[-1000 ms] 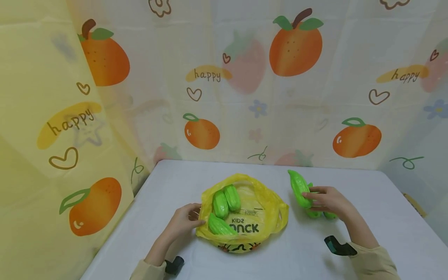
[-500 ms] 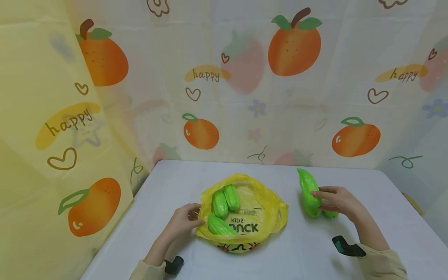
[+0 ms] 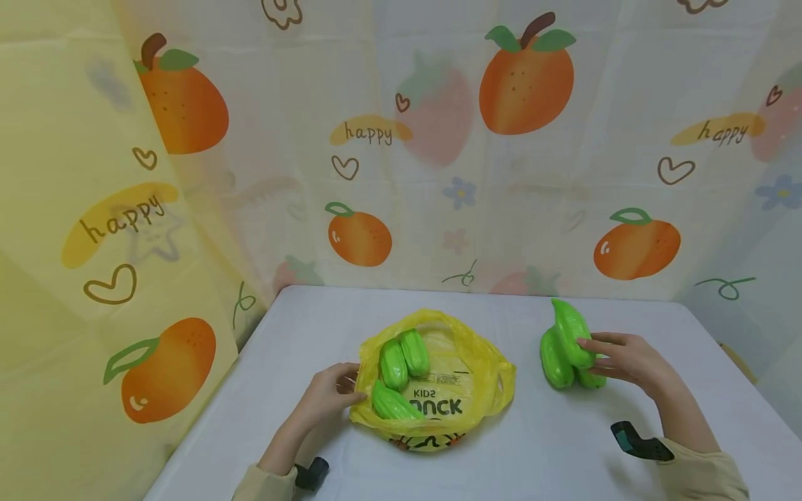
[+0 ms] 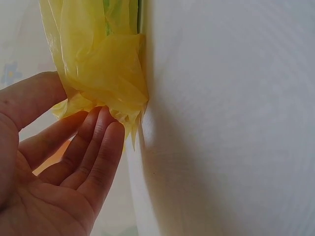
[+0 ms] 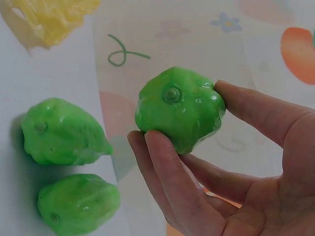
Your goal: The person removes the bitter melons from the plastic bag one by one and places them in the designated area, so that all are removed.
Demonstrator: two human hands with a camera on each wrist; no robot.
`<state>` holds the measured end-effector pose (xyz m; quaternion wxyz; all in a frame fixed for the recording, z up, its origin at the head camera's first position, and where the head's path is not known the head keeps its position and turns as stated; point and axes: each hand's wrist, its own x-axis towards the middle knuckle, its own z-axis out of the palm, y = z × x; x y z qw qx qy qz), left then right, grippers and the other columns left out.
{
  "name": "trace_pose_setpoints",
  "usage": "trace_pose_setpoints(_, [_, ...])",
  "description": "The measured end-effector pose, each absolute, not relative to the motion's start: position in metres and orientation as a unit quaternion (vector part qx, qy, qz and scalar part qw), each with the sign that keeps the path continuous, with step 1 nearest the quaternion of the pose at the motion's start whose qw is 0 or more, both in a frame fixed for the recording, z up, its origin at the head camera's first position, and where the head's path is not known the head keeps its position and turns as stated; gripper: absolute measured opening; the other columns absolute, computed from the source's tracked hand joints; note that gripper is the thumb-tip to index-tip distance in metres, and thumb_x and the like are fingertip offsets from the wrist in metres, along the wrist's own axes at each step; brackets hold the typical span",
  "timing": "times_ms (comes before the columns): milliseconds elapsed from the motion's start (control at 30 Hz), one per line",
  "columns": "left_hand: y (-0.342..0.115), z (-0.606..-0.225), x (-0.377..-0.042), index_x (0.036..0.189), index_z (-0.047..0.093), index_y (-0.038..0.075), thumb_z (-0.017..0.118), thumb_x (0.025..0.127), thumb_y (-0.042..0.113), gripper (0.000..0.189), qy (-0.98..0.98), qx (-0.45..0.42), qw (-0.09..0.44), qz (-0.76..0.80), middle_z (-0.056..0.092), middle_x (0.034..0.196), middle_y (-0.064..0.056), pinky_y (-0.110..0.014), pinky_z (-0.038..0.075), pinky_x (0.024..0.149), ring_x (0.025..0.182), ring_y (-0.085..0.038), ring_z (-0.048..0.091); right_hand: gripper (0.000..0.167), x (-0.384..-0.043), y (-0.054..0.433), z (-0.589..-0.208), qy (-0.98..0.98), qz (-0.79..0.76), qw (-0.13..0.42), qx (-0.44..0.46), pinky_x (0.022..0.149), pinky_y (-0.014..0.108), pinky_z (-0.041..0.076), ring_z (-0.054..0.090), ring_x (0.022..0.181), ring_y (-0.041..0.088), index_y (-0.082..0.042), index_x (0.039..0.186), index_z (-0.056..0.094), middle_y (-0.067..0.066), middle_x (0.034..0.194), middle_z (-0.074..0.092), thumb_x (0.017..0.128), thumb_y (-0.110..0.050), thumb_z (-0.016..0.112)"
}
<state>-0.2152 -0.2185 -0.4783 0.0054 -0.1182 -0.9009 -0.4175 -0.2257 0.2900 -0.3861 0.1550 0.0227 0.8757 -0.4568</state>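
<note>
Your right hand (image 3: 629, 360) pinches one gourd (image 5: 179, 110), raised off the counter (image 3: 501, 459) close to two gourds (image 5: 64, 132) lying there. Your left hand (image 3: 326, 393) lightly grips the bag (image 3: 479, 379) at its left rim; three gourds (image 3: 393, 365) lie inside its wide mouth.

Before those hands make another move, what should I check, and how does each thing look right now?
1. Right hand holding a green vegetable: ok, pinched between thumb and fingers.
2. Held vegetable lifted off the table: ok.
3. Left hand at the rim of the yellow bag: ok; how firmly, cannot tell.
4. Bag mouth open: ok, three vegetables show inside, with space beside them.
5. Every vegetable bagged: not ok, two lie on the table.
</note>
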Motion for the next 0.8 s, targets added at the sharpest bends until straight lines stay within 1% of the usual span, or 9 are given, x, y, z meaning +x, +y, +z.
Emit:
trace_pose_setpoints(233, [-0.218,-0.477,-0.214,0.118,0.063,0.007,0.08,0.075,0.018,0.048,-0.901,-0.12,0.005,-0.416,0.067,0.105,-0.005,-0.028,0.051,0.074,0.086,-0.015,0.063,0.088,-0.223,0.307,-0.383,0.875,-0.457,0.156,0.033,0.088,0.034,0.053,0.059,0.11,0.027,0.016,0.142,0.02,0.039,0.144,0.023,0.094,-0.051,0.05])
trace_pose_setpoints(467, [-0.219,-0.478,-0.214,0.118,0.063,0.007,0.08,0.075,0.019,0.048,-0.901,-0.124,0.005,-0.416,0.067,0.106,-0.005,-0.029,0.052,0.074,0.086,-0.015,0.062,0.088,-0.221,0.318,-0.379,0.874,-0.456,0.157,0.052,0.086,0.032,0.054,0.064,0.1,0.017,0.016,0.143,0.018,0.039,0.143,0.023,0.095,-0.052,0.048])
trace_pose_setpoints(633, [-0.218,-0.477,-0.213,0.118,0.063,0.007,0.08,0.075,0.019,0.048,-0.902,-0.118,0.005,-0.416,0.067,0.105,-0.005,-0.031,0.052,0.075,0.086,-0.015,0.063,0.091,-0.22,0.325,-0.38,0.877,-0.45,0.16,0.059,0.087,0.034,0.054,0.065,0.097,0.017,0.018,0.142,0.016,0.04,0.143,0.021,0.095,-0.053,0.046])
trace_pose_setpoints(800, [-0.218,-0.478,-0.214,0.119,0.063,0.008,0.08,0.075,0.019,0.048,-0.902,-0.111,0.005,-0.417,0.067,0.103,-0.003,-0.032,0.052,0.076,0.087,-0.015,0.063,0.091,-0.219,0.333,-0.384,0.871,-0.459,0.162,0.066,0.085,0.031,0.054,0.065,0.095,0.011,0.017,0.143,0.016,0.04,0.144,0.021,0.094,-0.054,0.046])
